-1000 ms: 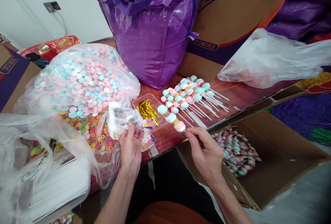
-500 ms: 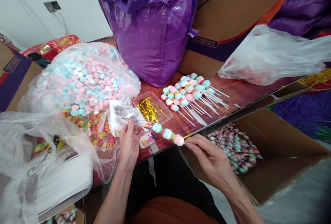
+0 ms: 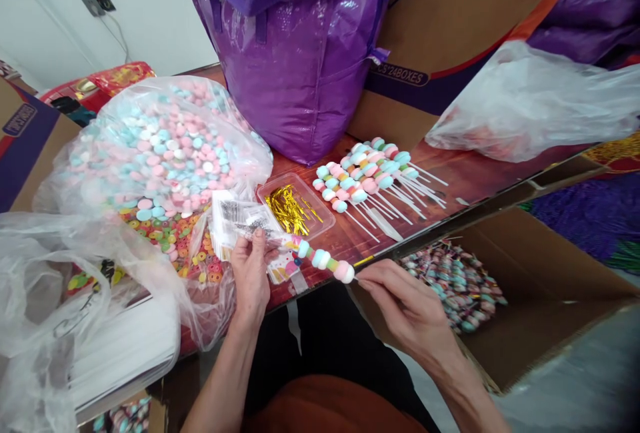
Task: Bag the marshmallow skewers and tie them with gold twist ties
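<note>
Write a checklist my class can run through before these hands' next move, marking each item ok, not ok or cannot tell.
1. Right hand grips the candy stick below its candies: ok.
2. Left hand holds the clear packets: ok.
3. Candy stick's tip inside a packet: cannot tell.
4. Gold strips within the tray: ok.
5. Other candy sticks lying on the table: ok.
6. Cardboard box open: ok.

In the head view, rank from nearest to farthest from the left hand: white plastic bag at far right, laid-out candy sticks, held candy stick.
1. Held candy stick: just right of the left hand.
2. Laid-out candy sticks: farther right and back.
3. White plastic bag: far right.
</note>
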Tool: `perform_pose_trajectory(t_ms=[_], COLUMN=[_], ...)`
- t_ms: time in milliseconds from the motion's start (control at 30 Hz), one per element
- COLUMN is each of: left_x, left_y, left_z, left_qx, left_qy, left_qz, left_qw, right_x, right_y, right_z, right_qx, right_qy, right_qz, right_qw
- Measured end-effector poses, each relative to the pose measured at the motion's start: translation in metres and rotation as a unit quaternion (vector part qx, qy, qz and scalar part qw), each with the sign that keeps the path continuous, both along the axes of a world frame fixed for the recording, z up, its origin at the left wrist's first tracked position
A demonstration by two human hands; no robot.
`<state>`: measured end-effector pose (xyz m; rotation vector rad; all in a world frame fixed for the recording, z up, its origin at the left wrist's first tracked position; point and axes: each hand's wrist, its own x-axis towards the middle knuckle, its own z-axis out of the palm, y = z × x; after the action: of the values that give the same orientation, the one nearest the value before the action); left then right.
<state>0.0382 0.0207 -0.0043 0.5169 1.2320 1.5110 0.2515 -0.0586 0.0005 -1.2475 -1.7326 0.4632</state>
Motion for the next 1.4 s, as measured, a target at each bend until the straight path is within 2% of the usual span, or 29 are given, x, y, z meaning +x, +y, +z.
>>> perform_pose_trajectory(t_ms=[167, 333, 433, 600, 733, 900, 1000, 1133, 1267, 1400], left_x=[-0.004, -0.003, -0.006, -0.01, -0.009, -0.006, -0.003, 0.003, 0.01, 0.012], left_y=[0.0, -0.002, -0.001, 0.0, -0.001, -0.004, -0.005, -0.008, -0.012, -0.011], left_z=[-0.002, -0.001, 0.0, -0.004, -0.007, -0.009, -0.008, -0.004, 0.001, 0.003], left_qx=[0.004, -0.004, -0.017, 0.003, 0.012, 0.029, 0.037, 0.032, 0.034, 0.033], left_qy=[0.029, 0.014, 0.001, 0.004, -0.007, 0.014, -0.008, -0.037, -0.076, -0.13], left_qz=[0.001, 0.031, 0.011, -0.036, -0.045, -0.055, -0.049, -0.072, -0.081, -0.069], left_qw=[1.0, 0.999, 1.0, 0.999, 0.999, 0.998, 0.998, 0.996, 0.993, 0.989], right_x=[-0.004, -0.008, -0.009, -0.017, -0.028, -0.036, -0.04, -0.046, -0.052, -0.052], right_y=[0.0, -0.002, -0.003, -0.003, -0.002, 0.001, 0.001, 0.0, -0.002, -0.004], right_z=[-0.004, -0.006, -0.006, -0.006, -0.007, -0.006, -0.007, -0.01, -0.012, -0.011], right_qx=[-0.012, 0.0, 0.011, 0.005, 0.003, 0.002, 0.017, 0.031, -0.007, -0.118], right_qy=[0.019, 0.012, 0.01, 0.019, 0.042, 0.062, 0.063, 0.04, 0.055, 0.099], right_qz=[-0.032, -0.005, -0.005, -0.03, -0.06, -0.049, -0.05, -0.056, -0.048, -0.043], right_qw=[0.999, 1.0, 1.0, 0.999, 0.997, 0.997, 0.997, 0.997, 0.997, 0.987])
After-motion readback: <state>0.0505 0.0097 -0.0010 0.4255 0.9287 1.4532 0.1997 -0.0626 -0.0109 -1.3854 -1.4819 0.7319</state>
